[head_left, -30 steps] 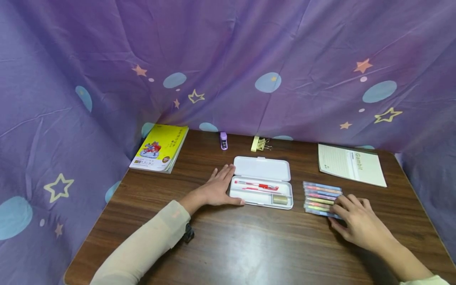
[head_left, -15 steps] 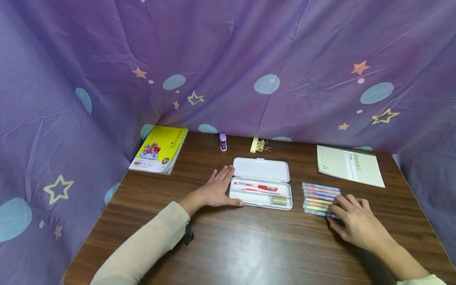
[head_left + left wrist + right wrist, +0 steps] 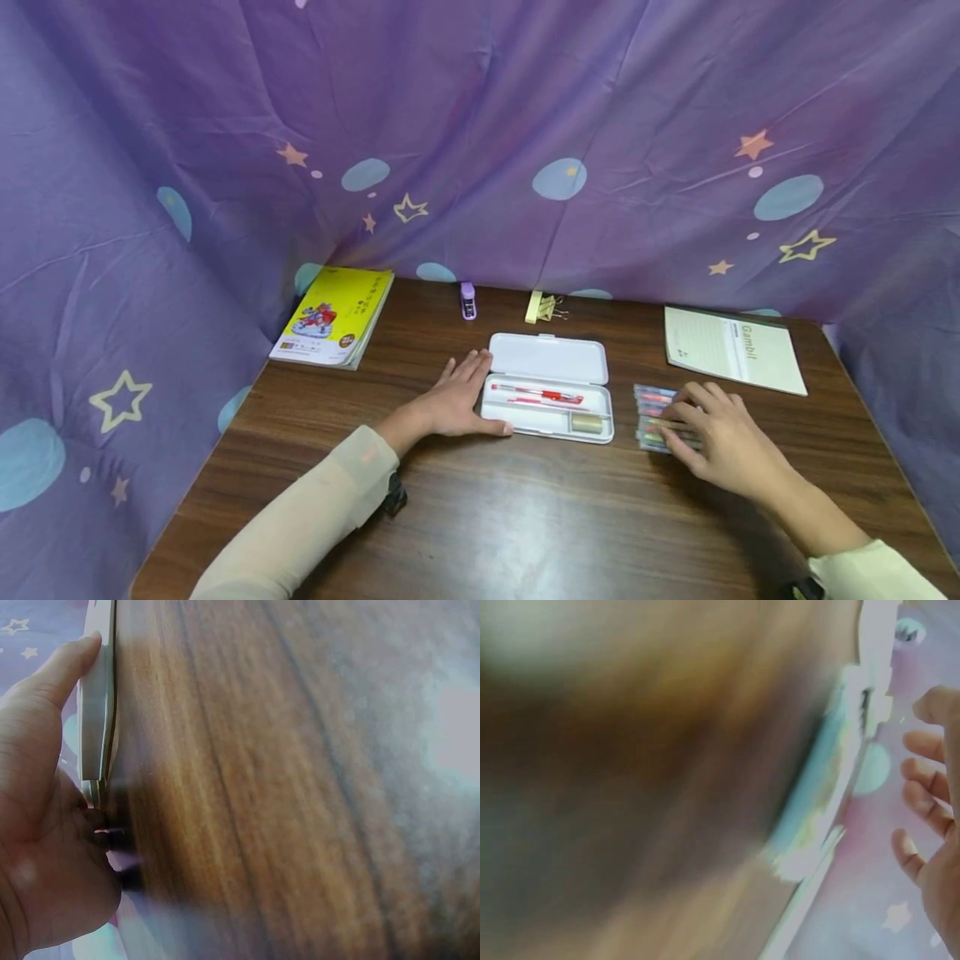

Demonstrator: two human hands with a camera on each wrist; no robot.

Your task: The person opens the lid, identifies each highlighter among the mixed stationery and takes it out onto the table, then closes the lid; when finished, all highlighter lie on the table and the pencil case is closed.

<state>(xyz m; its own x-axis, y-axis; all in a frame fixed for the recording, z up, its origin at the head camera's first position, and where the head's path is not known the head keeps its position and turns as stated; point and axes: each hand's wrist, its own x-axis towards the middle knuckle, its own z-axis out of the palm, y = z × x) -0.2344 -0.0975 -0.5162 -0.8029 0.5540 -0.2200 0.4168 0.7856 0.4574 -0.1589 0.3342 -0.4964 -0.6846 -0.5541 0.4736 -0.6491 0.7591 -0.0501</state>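
A white pencil case (image 3: 547,360) lies with its lid folded back, holding red pens (image 3: 551,396) and a small gold-coloured block (image 3: 586,422) in its lower half. My left hand (image 3: 453,406) rests at the case's left end, fingers extended and thumb at the front corner; in the left wrist view the thumb touches the case's edge (image 3: 95,712). To the right is a row of coloured pens (image 3: 651,408), blurred in the right wrist view. My right hand (image 3: 723,437) hovers over them with fingers spread and bent, covering their right part. Nothing shows between its fingers (image 3: 926,776).
Yellow-covered books (image 3: 333,317) lie at the back left. A purple stapler (image 3: 468,302) and a pale yellow binder clip (image 3: 546,307) stand along the rear. At the back right is a notebook (image 3: 735,350). A purple curtain (image 3: 450,125) borders the wooden table (image 3: 510,508).
My right hand has moved left and slightly up from the pens' right ends, now covering more of the row. My left hand stays at the pencil case.
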